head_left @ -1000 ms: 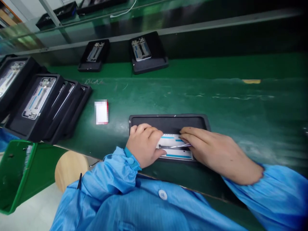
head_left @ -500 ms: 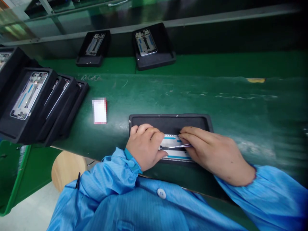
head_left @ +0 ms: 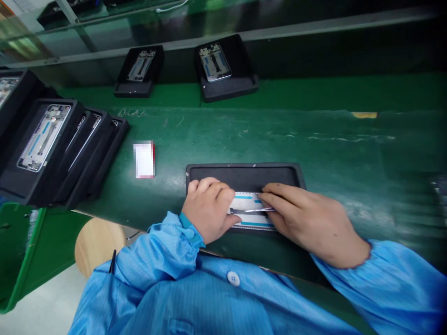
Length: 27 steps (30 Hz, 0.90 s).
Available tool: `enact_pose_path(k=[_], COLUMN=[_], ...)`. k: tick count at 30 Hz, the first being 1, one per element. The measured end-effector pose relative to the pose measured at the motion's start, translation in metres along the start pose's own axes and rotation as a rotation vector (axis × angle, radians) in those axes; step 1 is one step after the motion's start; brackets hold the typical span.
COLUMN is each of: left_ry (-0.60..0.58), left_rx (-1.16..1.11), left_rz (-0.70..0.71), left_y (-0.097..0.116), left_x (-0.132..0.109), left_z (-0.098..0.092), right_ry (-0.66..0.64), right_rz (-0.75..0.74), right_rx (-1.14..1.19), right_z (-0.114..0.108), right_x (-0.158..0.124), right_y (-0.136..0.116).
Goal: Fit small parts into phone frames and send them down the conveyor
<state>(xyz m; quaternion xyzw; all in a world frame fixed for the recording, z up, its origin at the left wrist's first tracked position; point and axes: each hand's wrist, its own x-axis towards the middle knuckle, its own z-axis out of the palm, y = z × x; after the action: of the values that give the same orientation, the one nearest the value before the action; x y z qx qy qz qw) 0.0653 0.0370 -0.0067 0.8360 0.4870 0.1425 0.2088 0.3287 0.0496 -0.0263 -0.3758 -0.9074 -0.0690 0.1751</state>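
Observation:
A phone frame (head_left: 246,203) with blue strips lies in a black tray (head_left: 244,176) near the table's front edge. My left hand (head_left: 209,209) grips its left end, fingers bent over the far side and thumb on the near side. Thin metal tweezers (head_left: 253,210) are pinched in my right hand (head_left: 307,218), which rests over the frame's right end. Their tips point left, to the dark strip along the middle of the frame, close to my left thumb. Both ends of the frame are hidden under my hands.
Stacked black trays (head_left: 42,181) with phone frames stand at the left. Two more loaded trays (head_left: 134,88) (head_left: 230,88) sit at the back. A blurred white card (head_left: 144,159) lies on the green table (head_left: 167,135). Below left are a wooden stool (head_left: 99,244) and a green bin (head_left: 40,260).
The view has shifted slightly. Both hands keep nearly the same pose on the phone frame, and the tweezers still point at the dark middle strip.

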Motion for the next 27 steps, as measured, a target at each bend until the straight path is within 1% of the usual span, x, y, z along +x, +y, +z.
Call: enact_pose_path(k=[6, 10, 13, 15, 16, 17, 19, 20, 21, 22, 23, 25, 27], left_ry=[0.0, -0.008, -0.011, -0.014, -0.019, -0.024, -0.035, -0.039, -0.042, -0.044, -0.047, -0.048, -0.045], left_rx=[0.001, 0.002, 0.01, 0.014, 0.015, 0.016, 0.017, 0.017, 0.016, 0.014, 0.011, 0.002, -0.009], left_rz=[-0.014, -0.021, -0.035, -0.032, -0.025, -0.016, -0.001, 0.004, 0.008, 0.011, 0.014, 0.022, 0.032], left_y=[0.002, 0.002, 0.002, 0.002, 0.002, 0.001, 0.001, 0.001, 0.001, 0.001, 0.0, 0.0, -0.001], left_x=[0.001, 0.002, 0.002, 0.002, 0.002, 0.002, 0.002, 0.002, 0.002, 0.002, 0.002, 0.003, 0.003], left_z=[-0.002, -0.003, -0.003, -0.003, -0.003, -0.004, -0.004, -0.005, -0.005, -0.005, -0.005, -0.005, -0.004], right_ry=[-0.01, -0.085, -0.126, -0.101, -0.072, -0.031, 0.111, 0.182, 0.227, 0.242, 0.224, 0.146, 0.132], right_rz=[0.025, 0.038, 0.044, 0.069, 0.112, 0.19, 0.407, 0.504, 0.568, 0.591, 0.578, 0.516, 0.488], right_rx=[-0.053, -0.078, -0.065, 0.056, 0.15, 0.258, 0.451, 0.514, 0.557, 0.581, 0.592, 0.595, 0.564], right_z=[-0.006, -0.008, -0.012, -0.021, -0.027, -0.033, -0.046, -0.05, -0.052, -0.052, -0.05, -0.04, -0.028], right_x=[-0.004, 0.005, 0.009, 0.008, 0.007, 0.005, 0.002, 0.0, -0.001, -0.001, -0.002, -0.004, -0.006], right_y=[-0.008, -0.02, -0.018, -0.008, 0.0, 0.007, 0.02, 0.024, 0.026, 0.025, 0.023, 0.015, 0.006])
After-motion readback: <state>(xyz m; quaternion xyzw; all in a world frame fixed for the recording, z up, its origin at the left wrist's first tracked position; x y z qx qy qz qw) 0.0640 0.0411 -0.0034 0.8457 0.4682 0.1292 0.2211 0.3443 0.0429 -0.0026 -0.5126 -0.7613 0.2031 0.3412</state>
